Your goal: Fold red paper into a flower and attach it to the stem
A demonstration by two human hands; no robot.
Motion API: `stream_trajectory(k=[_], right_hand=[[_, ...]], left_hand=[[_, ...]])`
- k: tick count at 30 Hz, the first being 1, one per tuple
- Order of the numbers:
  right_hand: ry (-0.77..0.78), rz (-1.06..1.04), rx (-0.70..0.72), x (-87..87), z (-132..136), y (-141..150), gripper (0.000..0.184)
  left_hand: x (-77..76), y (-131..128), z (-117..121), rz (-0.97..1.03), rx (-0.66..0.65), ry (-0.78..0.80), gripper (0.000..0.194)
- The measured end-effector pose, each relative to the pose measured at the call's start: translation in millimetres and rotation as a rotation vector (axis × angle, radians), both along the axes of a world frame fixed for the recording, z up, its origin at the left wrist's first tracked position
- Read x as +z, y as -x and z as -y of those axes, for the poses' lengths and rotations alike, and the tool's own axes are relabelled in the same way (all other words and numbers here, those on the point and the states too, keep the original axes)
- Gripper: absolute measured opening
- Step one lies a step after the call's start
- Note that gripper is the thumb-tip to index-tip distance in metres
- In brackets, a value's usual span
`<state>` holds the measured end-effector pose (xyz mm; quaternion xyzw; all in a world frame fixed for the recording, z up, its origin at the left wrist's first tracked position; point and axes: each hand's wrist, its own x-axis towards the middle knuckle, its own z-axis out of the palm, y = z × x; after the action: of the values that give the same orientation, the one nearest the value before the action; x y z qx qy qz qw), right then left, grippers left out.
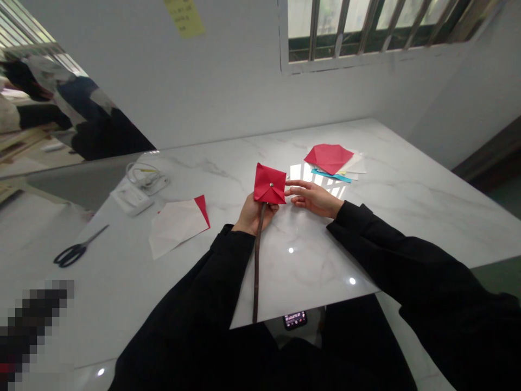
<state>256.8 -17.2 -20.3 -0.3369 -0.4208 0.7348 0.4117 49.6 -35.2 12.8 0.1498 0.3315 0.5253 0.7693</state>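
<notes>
Your left hand [253,216] curls shut beneath a folded red paper square [266,183], holding it up over the table, while a thin dark-brown stem [257,260] runs down from under the square past the table's near edge. The paper hides part of the hand, so exactly how the fingers sit on the stem cannot be told. A small metal stud [271,185] marks the center of the square. Your right hand [313,198], open and empty with its fingers extended, reaches in from the right, the index fingertip at the square's right corner; whether they touch cannot be told. Black sleeves [378,250] cover both arms. Across the white marble-look table [293,255], a red paper folded into a many-sided shape [329,157] lies on white sheets [353,165] and a blue strip [330,175], beyond your right hand. To your left lie a creased white sheet with a red corner [175,227], black-handled scissors [75,251] and a white box [132,198] beside a white cable [142,176].
</notes>
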Motion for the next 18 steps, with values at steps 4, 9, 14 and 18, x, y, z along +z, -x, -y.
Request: stream_trajectory(k=[4,9,14,18], right_hand=[[0.003,-0.009,-0.001,-0.9,-0.8,0.2,0.033],[0.008,-0.011,0.005,-1.9,-1.1,0.7,0.031],[0.002,-0.005,0.001,-1.4,-0.8,0.5,0.029],[0.0,0.004,0.005,-0.4,-0.5,0.1,0.029]], left_hand=[[0.2,-0.3,0.0,-0.006,-0.009,-0.001,0.016],[0.2,-0.7,0.0,-0.008,-0.005,0.006,0.016],[0.5,-0.4,0.3,-0.008,-0.011,0.004,0.016],[0.0,-0.1,0.0,-0.008,-0.019,0.0,0.016]])
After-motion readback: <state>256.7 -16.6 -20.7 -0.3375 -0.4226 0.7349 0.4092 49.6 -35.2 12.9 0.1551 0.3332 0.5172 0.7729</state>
